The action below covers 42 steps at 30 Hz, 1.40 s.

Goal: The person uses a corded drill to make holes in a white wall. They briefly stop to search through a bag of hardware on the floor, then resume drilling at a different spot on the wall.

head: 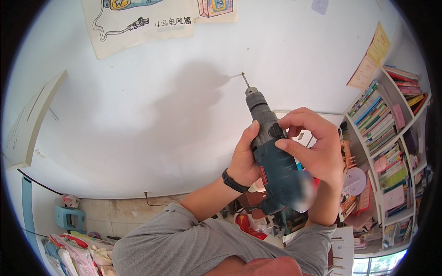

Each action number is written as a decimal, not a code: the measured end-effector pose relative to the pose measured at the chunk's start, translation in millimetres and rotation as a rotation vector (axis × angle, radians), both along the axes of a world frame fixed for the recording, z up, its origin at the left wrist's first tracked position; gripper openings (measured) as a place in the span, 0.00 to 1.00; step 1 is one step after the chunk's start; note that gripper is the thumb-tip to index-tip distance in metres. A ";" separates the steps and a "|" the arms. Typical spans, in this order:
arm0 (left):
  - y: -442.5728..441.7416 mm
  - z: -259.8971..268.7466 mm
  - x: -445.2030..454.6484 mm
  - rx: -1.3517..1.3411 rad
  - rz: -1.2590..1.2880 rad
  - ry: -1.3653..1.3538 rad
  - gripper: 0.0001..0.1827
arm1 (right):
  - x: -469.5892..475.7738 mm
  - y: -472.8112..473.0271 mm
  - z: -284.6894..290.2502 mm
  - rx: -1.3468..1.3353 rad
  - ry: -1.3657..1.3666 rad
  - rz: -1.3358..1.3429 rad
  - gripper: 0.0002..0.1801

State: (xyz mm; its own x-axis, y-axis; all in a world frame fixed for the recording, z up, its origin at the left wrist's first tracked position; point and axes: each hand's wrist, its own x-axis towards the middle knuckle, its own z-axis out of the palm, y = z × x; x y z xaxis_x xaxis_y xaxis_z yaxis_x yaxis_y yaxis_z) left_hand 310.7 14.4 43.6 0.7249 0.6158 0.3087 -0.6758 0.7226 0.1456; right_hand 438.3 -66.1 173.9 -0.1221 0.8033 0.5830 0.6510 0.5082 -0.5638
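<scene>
A dark blue electric drill (278, 172) points up at the white wall, tilted a little to the left. My left hand (244, 155), with a black band on its wrist, grips the drill's body from the left. At the drill's black knob (276, 130), the thumb and index finger of my right hand (312, 141) close from the right side. From the chuck (252, 90) extends a drill bit (245, 80). Its tip meets a small dark mark on the wall; whether it sits in a hole, I cannot tell. The drill's handle is mostly hidden under the body.
Drawn posters (145, 27) hang above. A white panel (38, 120) juts from the wall at left. Bookshelves (378, 162) full of books line the right. Below left are a blue stool (70, 219) and piled clothes (74, 252). A cord (152, 203) runs from a wall socket.
</scene>
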 end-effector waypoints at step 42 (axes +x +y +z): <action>0.7 3.3 -3.0 0.042 -0.023 0.054 0.36 | -32.9 -118.0 -111.8 -0.036 0.787 -0.071 0.36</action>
